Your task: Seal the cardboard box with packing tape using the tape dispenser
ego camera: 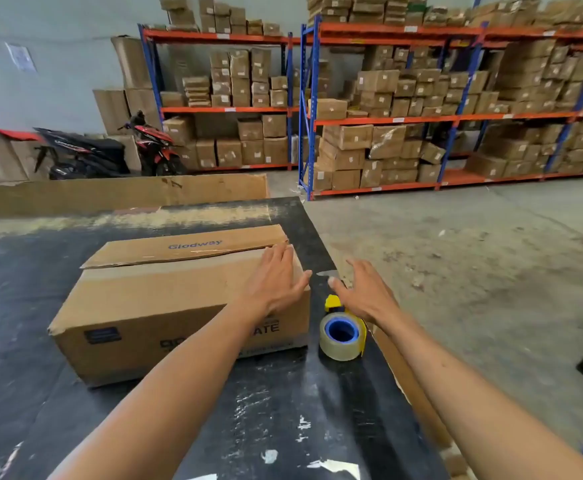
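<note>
Box: a cardboard box [179, 306] was set on the black worktop [283, 410], its long side facing the near edge; the far flap, printed "Glodway", was seen slightly raised along the centre seam.
Left hand: the left hand [272, 282] was laid flat on the right end of the box top, fingers straight and spread, reaching to the seam.
Right hand: the right hand [366, 292] was held open, fingers spread, above the far part of the dispenser; contact with it could not be told.
Dispenser: a yellow tape dispenser [343, 332] with a clear roll on a blue core was placed on the worktop just beside the right end of the box.
Surroundings: racks [387, 116] stacked with cartons were seen at the far side, a motorbike [110, 150] at the far left.
</note>
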The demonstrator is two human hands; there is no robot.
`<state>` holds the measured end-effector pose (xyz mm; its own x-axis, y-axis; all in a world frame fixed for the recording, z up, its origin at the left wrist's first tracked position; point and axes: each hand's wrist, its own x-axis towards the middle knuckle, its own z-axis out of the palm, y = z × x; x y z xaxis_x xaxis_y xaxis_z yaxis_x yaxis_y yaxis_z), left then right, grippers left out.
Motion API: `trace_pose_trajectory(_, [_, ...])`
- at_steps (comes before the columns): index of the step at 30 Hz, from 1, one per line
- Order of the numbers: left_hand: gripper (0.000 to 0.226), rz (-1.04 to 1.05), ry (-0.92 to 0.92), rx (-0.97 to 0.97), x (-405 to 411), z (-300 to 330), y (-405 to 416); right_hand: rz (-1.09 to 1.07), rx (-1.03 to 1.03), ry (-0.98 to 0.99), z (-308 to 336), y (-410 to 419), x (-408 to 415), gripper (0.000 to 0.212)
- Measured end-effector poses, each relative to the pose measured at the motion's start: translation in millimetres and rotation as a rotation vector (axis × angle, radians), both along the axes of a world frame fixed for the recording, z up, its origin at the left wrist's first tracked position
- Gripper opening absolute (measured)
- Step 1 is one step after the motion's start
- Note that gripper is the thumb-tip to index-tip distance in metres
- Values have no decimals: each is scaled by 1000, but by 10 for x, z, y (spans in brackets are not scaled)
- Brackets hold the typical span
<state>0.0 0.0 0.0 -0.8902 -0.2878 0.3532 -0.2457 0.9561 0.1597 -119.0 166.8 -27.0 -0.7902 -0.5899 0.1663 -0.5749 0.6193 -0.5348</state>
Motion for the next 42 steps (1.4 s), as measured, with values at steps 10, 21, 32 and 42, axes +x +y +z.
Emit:
trace_pose_trajectory(10, [87, 162, -117, 130, -354, -371, 122, -90, 280, -207, -829, 52, -184, 84])
trace_pose_trajectory(21, [79, 217, -169, 74, -399, -460, 160, -163, 290, -340, -1007, -11, -328, 49])
trace_pose_trajectory(32, [93, 214, -219, 64, -366, -444, 348, -375, -534, -815, -324, 70, -704, 35])
trace_pose_trajectory(42, [96, 255, -286, 120, -487, -380, 663, -123, -744, -991, 469, -143, -614, 53])
